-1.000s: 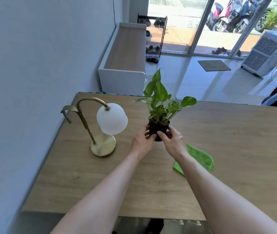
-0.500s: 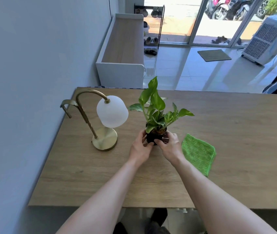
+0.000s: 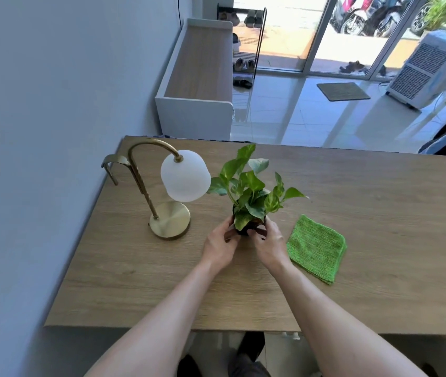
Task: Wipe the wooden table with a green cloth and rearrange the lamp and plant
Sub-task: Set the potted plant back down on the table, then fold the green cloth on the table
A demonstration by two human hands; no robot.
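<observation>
Left hand (image 3: 220, 247) and right hand (image 3: 269, 244) curled round the plant (image 3: 249, 197) pot on the tabletop (image 3: 379, 213). Lamp (image 3: 172, 191) stood at 9 o'clock of it; green cloth (image 3: 315, 248) lay flat at 4 o'clock.

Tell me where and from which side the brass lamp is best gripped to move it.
Probably the slanted brass stem of the lamp, just above the round base, approached from the near side; the white globe shade overhangs and looks fragile.

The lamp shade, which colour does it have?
The lamp shade is frosted white, on a brass-coloured stand; the head view shows it best.
</observation>
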